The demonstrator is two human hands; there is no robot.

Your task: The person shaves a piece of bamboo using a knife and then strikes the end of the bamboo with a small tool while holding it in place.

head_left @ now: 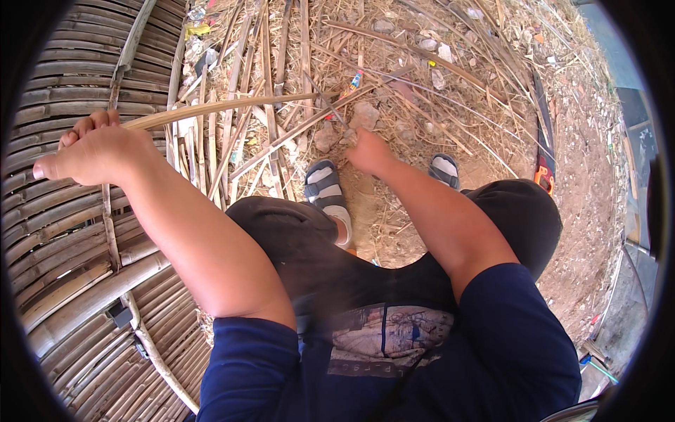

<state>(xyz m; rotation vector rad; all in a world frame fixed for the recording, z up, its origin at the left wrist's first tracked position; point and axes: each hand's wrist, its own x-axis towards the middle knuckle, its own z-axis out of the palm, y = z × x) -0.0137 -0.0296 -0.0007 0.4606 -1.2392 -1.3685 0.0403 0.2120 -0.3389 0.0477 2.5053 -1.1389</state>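
Note:
My left hand (pixel 102 148), raised at the left, is closed around one end of a long pale bamboo strip (pixel 225 105). From there the strip runs rightward over the littered ground and bends slightly. Low in front of my feet, my right hand (pixel 369 152) is closed on the handle of a knife (pixel 337 114), whose thin dark blade points up and to the left. The blade passes close to the strip's far end; I cannot tell whether they touch. My fingers hide much of the handle.
Several split bamboo pieces (pixel 271 105) lie over dry straw, with stones (pixel 365 114) near my right hand. A handsaw (pixel 543 144) with an orange handle lies to the right of my knee. Bamboo slats (pixel 63 232) line the left side. My sandalled feet (pixel 325 186) are between.

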